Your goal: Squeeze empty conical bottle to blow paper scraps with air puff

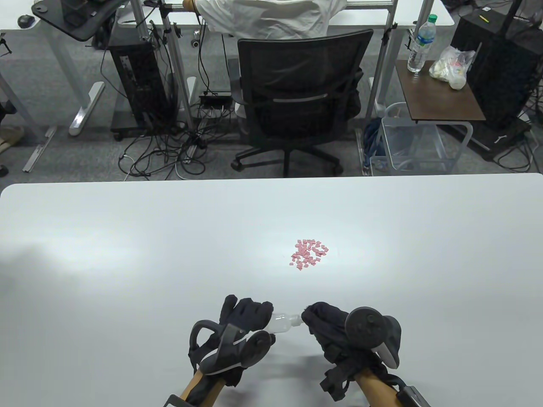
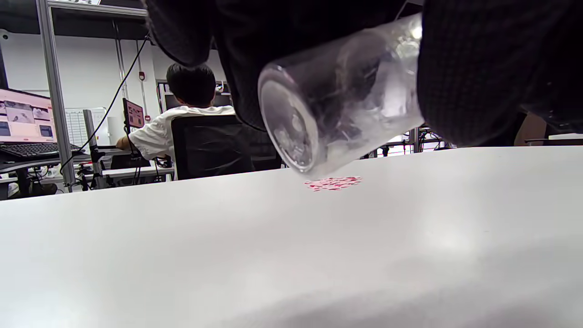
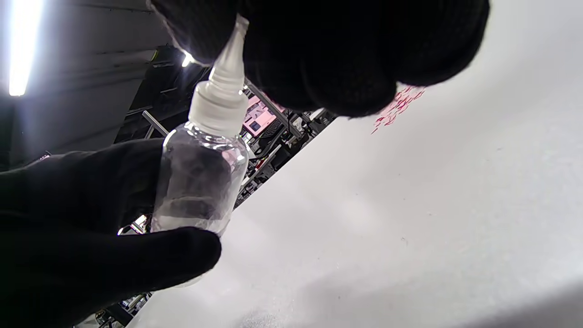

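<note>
Pink paper scraps (image 1: pixel 309 254) lie on a plain white surface (image 1: pixel 127 254). The bottle (image 3: pixel 200 182) is clear with a white pointed cap (image 3: pixel 223 102). Both gloves are black, left hand (image 1: pixel 237 335) and right hand (image 1: pixel 339 335).

Office-type lab workspace, grey carpet floor, white table (image 1: pixel 127 237) in foreground, black mesh office chair (image 1: pixel 297 97) with seated person in white shirt (image 1: pixel 271 17), tower PCs (image 1: pixel 138 80) amid tangled floor cables (image 1: pixel 165 148), aluminium frame posts (image 1: pixel 178 63), monitor (image 2: pixel 25 116) and keyboard (image 2: pixel 27 149) on neighbouring desk
</note>
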`<state>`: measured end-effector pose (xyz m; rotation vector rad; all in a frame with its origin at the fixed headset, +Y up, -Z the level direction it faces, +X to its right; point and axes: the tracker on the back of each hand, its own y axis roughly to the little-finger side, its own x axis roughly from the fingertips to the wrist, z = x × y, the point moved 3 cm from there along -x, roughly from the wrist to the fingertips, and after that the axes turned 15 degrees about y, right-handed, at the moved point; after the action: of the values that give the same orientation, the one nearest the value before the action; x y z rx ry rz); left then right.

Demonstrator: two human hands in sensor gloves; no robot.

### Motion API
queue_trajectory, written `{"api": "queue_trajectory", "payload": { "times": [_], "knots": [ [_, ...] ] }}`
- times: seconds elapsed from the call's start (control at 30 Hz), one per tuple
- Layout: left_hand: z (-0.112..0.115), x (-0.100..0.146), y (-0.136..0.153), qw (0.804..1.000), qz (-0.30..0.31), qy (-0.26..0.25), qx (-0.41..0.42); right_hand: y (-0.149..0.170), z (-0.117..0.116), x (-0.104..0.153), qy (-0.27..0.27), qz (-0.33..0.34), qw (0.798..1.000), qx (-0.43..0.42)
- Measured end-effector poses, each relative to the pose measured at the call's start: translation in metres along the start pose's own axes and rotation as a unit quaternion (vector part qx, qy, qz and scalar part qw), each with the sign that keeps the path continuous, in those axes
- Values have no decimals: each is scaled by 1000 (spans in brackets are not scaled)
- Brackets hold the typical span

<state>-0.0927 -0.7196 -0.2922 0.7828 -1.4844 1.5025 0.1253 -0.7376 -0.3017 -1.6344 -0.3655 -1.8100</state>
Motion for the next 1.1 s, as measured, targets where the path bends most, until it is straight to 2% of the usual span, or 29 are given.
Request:
{"api": "queue_trajectory", "payload": {
  "times": [0.2,0.5,0.67,0.73,0.87,0.97,1.1],
  "knots": [
    [0,0,-2,1000,2,2,2,-1,2,1,24,-17,999,13],
    [-1,0,-3,1000,-1,5,-4,-2,1,0,-1,-12,1000,-4],
    [-2,0,-2,1000,-2,2,7,-8,4,1,31,-19,999,10],
    [-2,0,-2,1000,-2,1,7,-11,3,1,28,-9,999,20],
    [-2,0,-1,1000,-4,3,-3,-9,3,0,5,-19,999,-32],
    [-3,0,0,1000,-8,0,4,-7,3,0,7,-21,998,-54],
    [-3,1,0,1000,-6,-2,5,-9,5,0,19,-15,999,-41]
  ]
}}
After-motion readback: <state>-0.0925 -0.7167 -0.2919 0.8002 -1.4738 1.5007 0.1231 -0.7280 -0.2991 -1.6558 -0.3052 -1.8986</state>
